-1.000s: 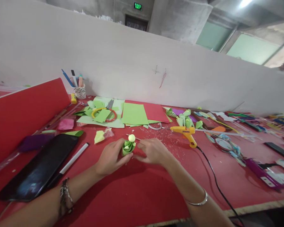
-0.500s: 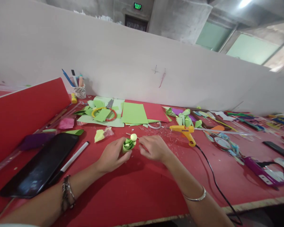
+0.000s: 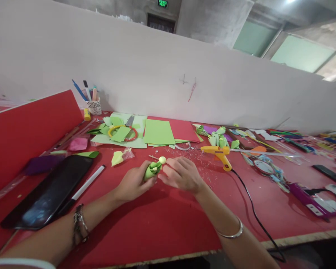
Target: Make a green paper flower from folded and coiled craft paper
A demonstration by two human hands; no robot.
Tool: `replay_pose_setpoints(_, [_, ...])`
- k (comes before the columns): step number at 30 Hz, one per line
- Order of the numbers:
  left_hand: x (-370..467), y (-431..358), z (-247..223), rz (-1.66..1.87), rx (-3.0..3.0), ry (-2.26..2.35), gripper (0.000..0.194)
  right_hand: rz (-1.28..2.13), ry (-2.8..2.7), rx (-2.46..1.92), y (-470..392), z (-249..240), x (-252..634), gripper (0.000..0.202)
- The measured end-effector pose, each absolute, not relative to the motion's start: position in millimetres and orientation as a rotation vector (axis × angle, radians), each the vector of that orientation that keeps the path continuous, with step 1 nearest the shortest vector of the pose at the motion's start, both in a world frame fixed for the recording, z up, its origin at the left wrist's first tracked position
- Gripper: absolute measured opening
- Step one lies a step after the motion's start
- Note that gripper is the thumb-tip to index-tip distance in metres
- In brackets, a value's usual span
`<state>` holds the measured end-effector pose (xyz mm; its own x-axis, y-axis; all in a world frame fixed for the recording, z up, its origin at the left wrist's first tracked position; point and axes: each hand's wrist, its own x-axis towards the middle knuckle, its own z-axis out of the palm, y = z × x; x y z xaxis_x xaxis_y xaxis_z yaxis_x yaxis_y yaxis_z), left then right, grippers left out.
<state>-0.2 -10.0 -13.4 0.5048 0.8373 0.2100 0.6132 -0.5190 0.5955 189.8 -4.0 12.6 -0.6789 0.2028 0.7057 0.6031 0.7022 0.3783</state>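
Observation:
My left hand (image 3: 136, 182) is wrapped round a rolled green paper piece (image 3: 152, 170) above the red table. Beside its upper right edge is a small pale yellow-green ball (image 3: 162, 160). The fingers of my right hand (image 3: 182, 173) are bent together right against the paper piece and the ball; whatever they pinch is too small to make out. A thin stick (image 3: 154, 157) shows just behind the paper piece.
A yellow glue gun (image 3: 220, 155) with a black cord lies to the right. Scissors (image 3: 123, 133) rest on green paper sheets (image 3: 159, 132) at the back. A black phone-like slab (image 3: 49, 192) and a marker (image 3: 88, 183) lie left. A purple device (image 3: 309, 200) is far right.
My right hand has moved slightly left, up to the green paper piece. The paper piece has tilted to the right, and the ball has shifted right and a little up.

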Motion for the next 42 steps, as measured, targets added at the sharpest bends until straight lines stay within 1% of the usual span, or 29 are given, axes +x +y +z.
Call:
replay_pose_setpoints(3, [0.1, -9.4, -11.9, 0.659, 2.295, 1.184, 0.017, -0.788, -2.303, -0.660, -5.2, 11.6, 187.9, 0.017])
replay_pose_setpoints(7, [-0.6, -8.8, -11.0, 0.636, 2.313, 1.206, 0.023, -0.643, -2.368, -0.752, -8.4, 9.5, 184.3, 0.020])
replay_pose_setpoints(13, [-2.0, -6.3, -10.2, 0.584, 2.385, 1.274, 0.021, -0.476, -2.367, -0.801, -10.6, 8.8, 182.5, 0.021])
replay_pose_setpoints(23, [-4.7, -2.6, -8.8, 0.588, 2.449, 1.302, 0.019, -0.524, -2.333, -0.732, -6.8, 4.1, 182.9, 0.019])
replay_pose_setpoints(32, [-3.8, -2.6, -8.7, 0.600, 2.490, 1.379, 0.018, -0.541, -2.333, -0.751, -8.3, 6.7, 182.8, 0.022])
replay_pose_setpoints(42, [-1.8, -3.7, -7.0, 0.559, 2.530, 1.521, 0.021, -0.516, -2.284, -0.784, -11.6, 4.9, 180.2, 0.015])
